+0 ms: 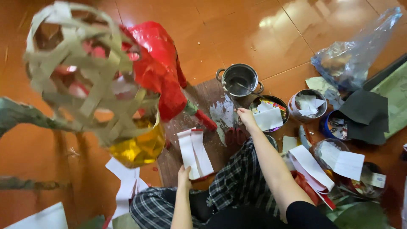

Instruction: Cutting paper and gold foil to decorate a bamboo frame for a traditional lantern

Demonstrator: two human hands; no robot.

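Observation:
I sit on the floor in checked trousers. My left hand (184,174) rests on the lower edge of some white paper strips (195,152) lying on a brown wooden board (203,99). My right hand (245,116) reaches forward, fingers curled, touching the white paper by a round tin (282,109) of paper scraps; whether it grips any I cannot tell. A steel pot (239,79) stands just beyond. A woven bamboo-strip frame (82,68), partly covered in red cellophane (159,63) and yellow cellophane (140,148), looms close at the left.
Several round tins with paper pieces (308,105) stand at the right, beside dark paper (365,115), a clear plastic bag (354,55) and a stack of white and red sheets (311,169). Red-handled scissors (236,135) lie by my knee. White sheets (127,182) lie at lower left.

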